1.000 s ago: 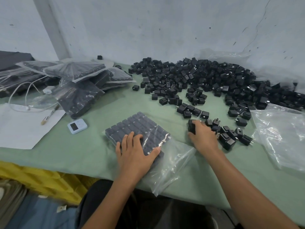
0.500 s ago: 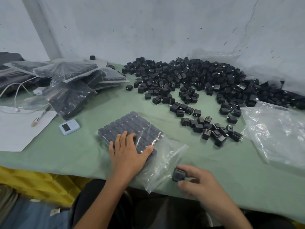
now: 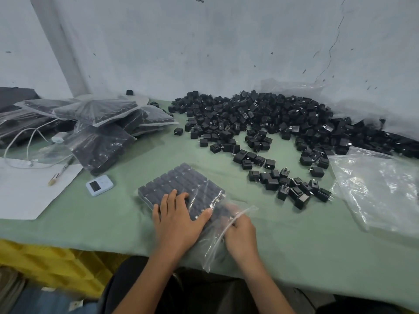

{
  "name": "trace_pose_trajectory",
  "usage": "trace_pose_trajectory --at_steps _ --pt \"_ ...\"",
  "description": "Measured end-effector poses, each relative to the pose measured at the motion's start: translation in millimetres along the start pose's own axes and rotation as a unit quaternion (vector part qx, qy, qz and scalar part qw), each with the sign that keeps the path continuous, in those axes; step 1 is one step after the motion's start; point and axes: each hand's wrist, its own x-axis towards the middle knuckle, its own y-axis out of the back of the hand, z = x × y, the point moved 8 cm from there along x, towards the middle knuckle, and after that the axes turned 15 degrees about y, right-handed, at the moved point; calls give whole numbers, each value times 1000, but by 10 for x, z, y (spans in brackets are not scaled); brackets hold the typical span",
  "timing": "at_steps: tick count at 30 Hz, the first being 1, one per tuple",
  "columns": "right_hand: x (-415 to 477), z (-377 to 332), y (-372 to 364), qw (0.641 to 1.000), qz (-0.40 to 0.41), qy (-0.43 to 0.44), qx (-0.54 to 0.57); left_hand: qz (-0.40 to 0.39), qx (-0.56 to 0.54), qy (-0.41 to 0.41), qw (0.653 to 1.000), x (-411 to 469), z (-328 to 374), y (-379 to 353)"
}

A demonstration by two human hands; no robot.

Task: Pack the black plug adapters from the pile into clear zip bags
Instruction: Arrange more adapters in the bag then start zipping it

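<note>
Right hand [image 3: 240, 230] is now reaching inside the bag [image 3: 215, 243] mouth, not outside it as before; I cannot tell its grip through the plastic. Left hand [image 3: 179, 219] is pressing flat on the bagged adapters [image 3: 179, 180] near the table [image 3: 294, 241] edge, and a hard push is risking buckled rows.

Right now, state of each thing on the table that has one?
Clear zip bag: mouth open, nearly full of rowed adapters.
Left hand: flat, pressing the bag.
Right hand: fingers inside bag mouth; grip unclear.
Black plug adapter pile: loose, unpacked.
Filled clear bags: packed, stacked.
</note>
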Motion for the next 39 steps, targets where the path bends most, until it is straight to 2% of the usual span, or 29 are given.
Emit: trace_pose_trajectory --at_steps 5,13,18,22,29,32,34,36,37,39 --pt "53 -43 -42 999 -41 10 -18 2 -1 -2 1000 8 0 -19" --pt "73 42 -52 999 -29 6 42 5 9 -7 1000 17 5 -29" --pt "103 33 -18 1000 8 13 -12 0 12 -7 1000 19 19 -26" --pt "107 26 -24 1000 -1 25 8 -11 34 -12 999 30 32 -21" --pt "80 -48 -20 998 -6 55 -43 18 22 -23 999 107 243 63" --pt "19 -127 -30 996 -61 66 10 18 43 -27 999 102 256 7" --pt "-84 -72 3 985 -141 41 90 22 44 -29 998 111 244 -7" --pt "-142 30 236 981 -169 10 98 24 40 -25 999 117 226 -22" --pt "-104 96 442 987 -146 5 70 23 41 -24 999 119 227 -31" --pt "101 157 972 996 -38 36 -77 21 44 -20 999 113 226 -40"
